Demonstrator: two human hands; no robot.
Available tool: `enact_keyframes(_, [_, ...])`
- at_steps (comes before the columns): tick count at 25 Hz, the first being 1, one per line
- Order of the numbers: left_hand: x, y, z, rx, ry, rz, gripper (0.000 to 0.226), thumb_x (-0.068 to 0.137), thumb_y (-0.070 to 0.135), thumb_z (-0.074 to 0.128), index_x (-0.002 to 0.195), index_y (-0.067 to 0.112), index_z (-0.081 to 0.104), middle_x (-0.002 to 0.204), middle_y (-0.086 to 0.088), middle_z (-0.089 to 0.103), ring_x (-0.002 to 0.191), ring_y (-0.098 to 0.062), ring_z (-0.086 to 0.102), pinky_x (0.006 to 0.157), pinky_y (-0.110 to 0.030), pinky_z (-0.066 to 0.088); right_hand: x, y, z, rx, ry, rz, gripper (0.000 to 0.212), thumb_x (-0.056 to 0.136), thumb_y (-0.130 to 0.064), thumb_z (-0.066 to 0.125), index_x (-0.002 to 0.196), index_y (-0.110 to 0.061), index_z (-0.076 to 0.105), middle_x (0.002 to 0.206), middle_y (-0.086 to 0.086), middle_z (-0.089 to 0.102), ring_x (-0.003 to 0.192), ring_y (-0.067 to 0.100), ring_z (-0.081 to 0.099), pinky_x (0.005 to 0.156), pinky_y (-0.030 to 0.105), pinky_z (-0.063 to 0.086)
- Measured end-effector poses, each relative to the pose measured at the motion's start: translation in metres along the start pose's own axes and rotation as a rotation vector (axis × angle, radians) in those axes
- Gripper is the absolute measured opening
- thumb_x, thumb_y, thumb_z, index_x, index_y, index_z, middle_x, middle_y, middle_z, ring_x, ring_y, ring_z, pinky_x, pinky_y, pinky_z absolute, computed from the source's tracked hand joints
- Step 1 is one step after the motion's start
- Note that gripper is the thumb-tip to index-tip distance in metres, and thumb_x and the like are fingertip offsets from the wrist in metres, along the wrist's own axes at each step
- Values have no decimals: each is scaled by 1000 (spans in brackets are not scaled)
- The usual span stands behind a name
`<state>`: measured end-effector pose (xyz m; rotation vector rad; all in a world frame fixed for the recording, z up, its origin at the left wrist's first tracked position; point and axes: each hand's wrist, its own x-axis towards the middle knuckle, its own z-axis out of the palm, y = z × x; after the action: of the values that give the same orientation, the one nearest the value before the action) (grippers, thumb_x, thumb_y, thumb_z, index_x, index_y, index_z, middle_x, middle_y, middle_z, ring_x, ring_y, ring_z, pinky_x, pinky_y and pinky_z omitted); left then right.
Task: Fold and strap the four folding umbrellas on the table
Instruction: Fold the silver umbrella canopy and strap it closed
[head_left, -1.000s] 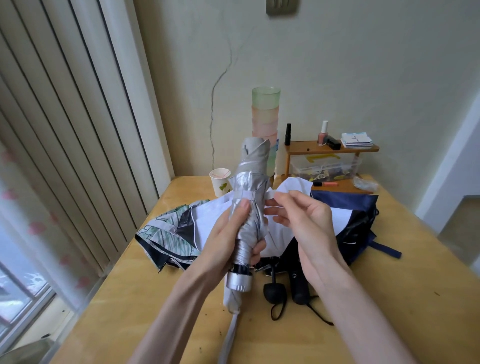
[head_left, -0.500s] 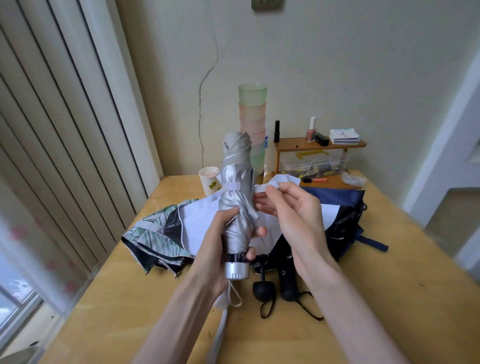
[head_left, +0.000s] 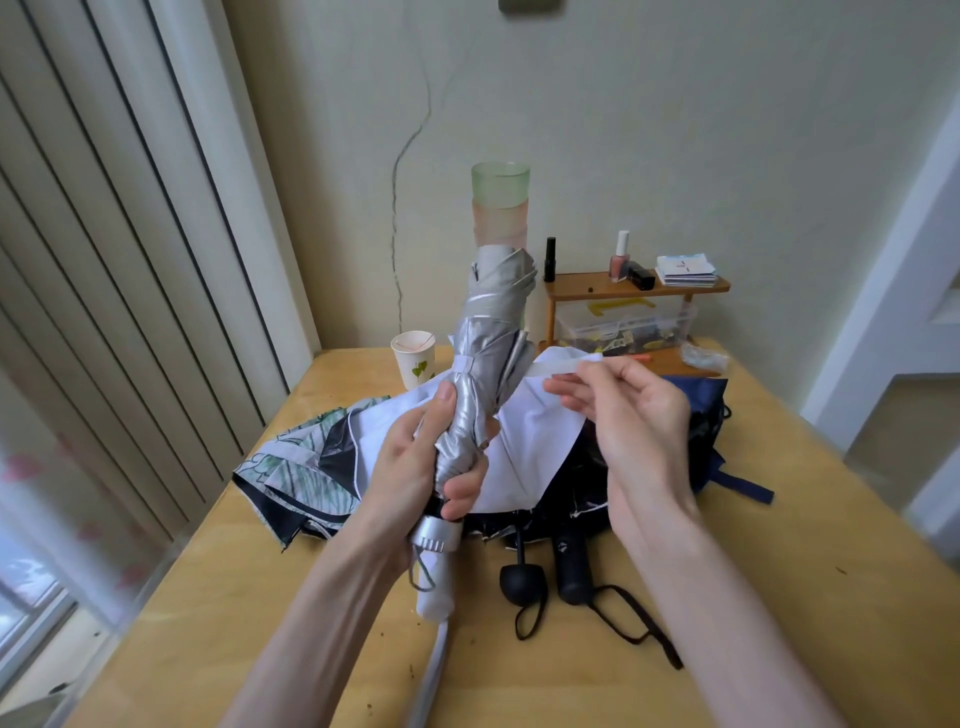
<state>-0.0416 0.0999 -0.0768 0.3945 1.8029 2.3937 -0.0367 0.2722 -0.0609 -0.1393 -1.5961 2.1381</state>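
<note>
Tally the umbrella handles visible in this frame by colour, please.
Silver: 1, the silver handle below the left hand gripping the silver umbrella; the right hand pinches its strap.
Black: 2, a round handle and a cylindrical handle on the table.
Total: 3

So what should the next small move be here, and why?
Probably wrap the strap round the silver umbrella and fasten it: the left hand grips the umbrella rolled up, while the right hand pinches the strap's free end, held out sideways, unfastened.

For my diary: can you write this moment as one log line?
left hand: grips silver umbrella upright | right hand: pinches strap, stretched sideways | strap: not yet fastened
</note>
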Motion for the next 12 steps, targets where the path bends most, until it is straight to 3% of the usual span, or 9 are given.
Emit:
enact_keyframes(4, [5,-5,7,149,97,164,55,109,42,44,92,-10,49,62,-14,40,43,-19,38,39,-25,36,-8,1,7,-96,-123,-157,11,102,-6,66,93,-3,71,83,8,80,87,18,79,82,23,58])
enact_keyframes(7, [5,-9,9,345,121,301,31,111,32,46,96,5,53,63,-4,48,48,-20,45,43,-28,40,-13,11,12,-299,-200,-387,13,99,-15,72,87,-19,72,85,-4,79,90,16,78,87,34,61])
enact_keyframes(9, [4,-11,9,450,147,331,12,112,27,48,109,20,57,63,9,49,51,-12,45,46,-25,43,-13,17,12,-372,-169,-444,9,96,-20,74,87,-19,75,84,-9,78,88,16,77,85,38,62])
enact_keyframes(12, [3,-16,11,529,156,363,17,109,35,50,126,34,51,65,13,52,56,-11,49,51,-28,46,-15,19,14,-418,-125,-460,11,95,-24,74,88,-16,76,83,-10,78,86,12,77,81,38,63])
